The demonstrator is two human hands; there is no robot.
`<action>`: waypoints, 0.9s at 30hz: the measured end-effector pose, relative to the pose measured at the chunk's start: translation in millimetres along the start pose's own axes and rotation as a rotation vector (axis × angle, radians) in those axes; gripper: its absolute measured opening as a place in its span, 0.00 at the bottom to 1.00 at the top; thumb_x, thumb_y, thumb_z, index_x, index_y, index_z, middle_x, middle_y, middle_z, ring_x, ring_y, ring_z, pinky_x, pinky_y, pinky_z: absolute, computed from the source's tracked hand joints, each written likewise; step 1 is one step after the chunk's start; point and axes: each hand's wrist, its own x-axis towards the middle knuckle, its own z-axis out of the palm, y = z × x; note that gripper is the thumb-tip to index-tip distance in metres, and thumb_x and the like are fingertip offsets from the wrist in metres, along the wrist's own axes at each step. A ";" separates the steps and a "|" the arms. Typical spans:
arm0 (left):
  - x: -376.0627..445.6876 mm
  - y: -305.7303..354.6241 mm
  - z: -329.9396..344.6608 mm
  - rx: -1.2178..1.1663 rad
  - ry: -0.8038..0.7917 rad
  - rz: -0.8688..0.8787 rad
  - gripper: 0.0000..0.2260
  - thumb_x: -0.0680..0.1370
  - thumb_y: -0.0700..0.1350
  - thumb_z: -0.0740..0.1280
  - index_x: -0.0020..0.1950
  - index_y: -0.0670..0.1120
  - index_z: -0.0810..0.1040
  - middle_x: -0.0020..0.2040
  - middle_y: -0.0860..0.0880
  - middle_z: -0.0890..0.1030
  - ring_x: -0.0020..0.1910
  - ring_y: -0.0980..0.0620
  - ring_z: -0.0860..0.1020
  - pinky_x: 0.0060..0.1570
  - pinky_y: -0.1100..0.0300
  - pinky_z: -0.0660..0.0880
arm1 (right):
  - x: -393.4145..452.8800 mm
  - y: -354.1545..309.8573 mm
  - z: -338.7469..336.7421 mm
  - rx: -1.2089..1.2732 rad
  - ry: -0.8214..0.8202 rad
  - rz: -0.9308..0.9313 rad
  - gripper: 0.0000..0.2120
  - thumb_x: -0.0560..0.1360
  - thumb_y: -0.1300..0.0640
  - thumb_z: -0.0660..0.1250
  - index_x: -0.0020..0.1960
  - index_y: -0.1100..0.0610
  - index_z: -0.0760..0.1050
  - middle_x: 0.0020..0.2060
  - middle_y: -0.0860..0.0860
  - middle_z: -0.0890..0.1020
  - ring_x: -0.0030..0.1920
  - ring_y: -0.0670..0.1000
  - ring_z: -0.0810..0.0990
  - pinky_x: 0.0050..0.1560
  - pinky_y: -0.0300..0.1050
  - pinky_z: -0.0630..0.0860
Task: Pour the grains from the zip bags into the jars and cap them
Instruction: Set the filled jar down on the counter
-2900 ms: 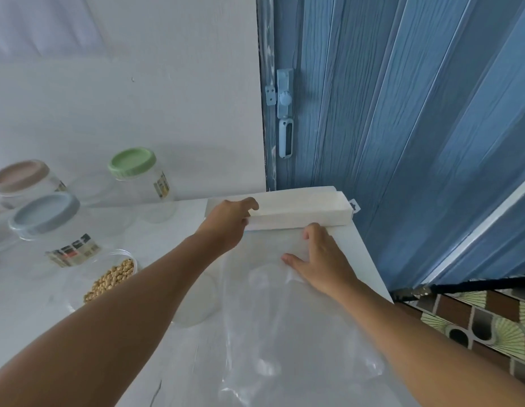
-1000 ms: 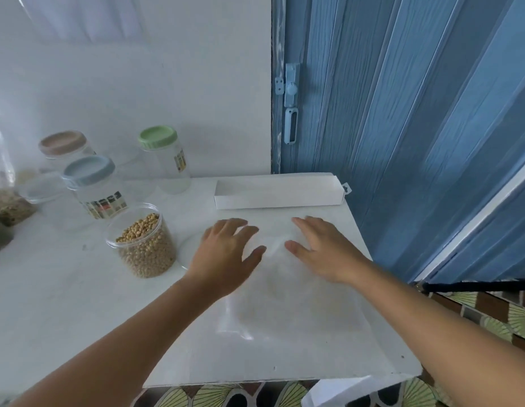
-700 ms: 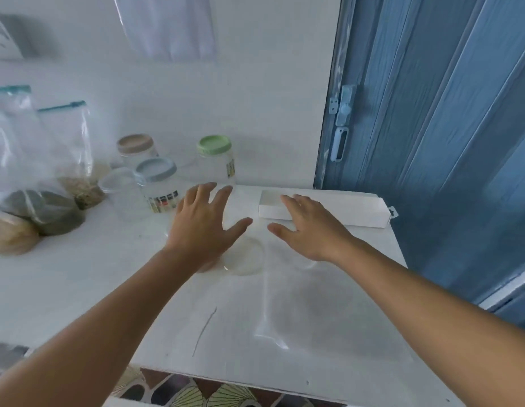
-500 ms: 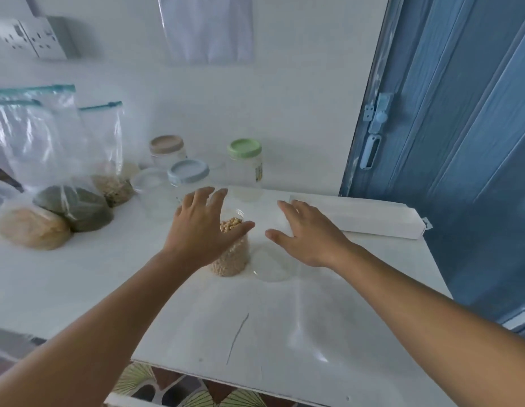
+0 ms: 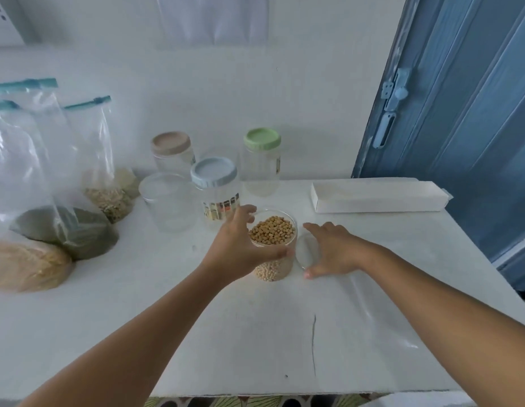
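while both arms reach across the white table (image 5: pixel 196 333), the scene reads as follows.
left hand: the left hand (image 5: pixel 237 248) curls around the near left side of the open jar of soybeans (image 5: pixel 273 245), thumb and fingers wrapped on its wall near the rim.
right hand: the right hand (image 5: pixel 333 249) lies spread, palm down, just right of that jar, over the clear lid (image 5: pixel 306 252) on the table; whether it presses the lid cannot be told.
open jar: upright, uncapped, nearly full of yellow beans, near the table's middle.
other jars: a blue-lidded jar (image 5: pixel 215 190) stands just behind the left hand; a green-lidded jar (image 5: pixel 262 161) and a tan-lidded jar (image 5: pixel 171 152) stand near the wall, a clear-lidded jar (image 5: pixel 167 201) to their left.
zip bags: three zip bags (image 5: pixel 50 171) with grains stand at the left, apart from the jars.
empty bag: a flat clear bag (image 5: pixel 378 312) lies under the right forearm.
box: a long white box (image 5: pixel 375 198) rests by the blue door (image 5: pixel 466 113).
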 end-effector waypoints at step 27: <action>11.4 -18.7 9.7 -0.220 -0.049 0.068 0.55 0.54 0.69 0.80 0.77 0.56 0.64 0.68 0.58 0.74 0.66 0.58 0.73 0.62 0.59 0.73 | -26.8 -49.0 -88.8 0.141 0.164 -0.406 0.73 0.61 0.38 0.85 0.72 0.26 0.21 0.76 0.49 0.68 0.73 0.49 0.68 0.71 0.53 0.71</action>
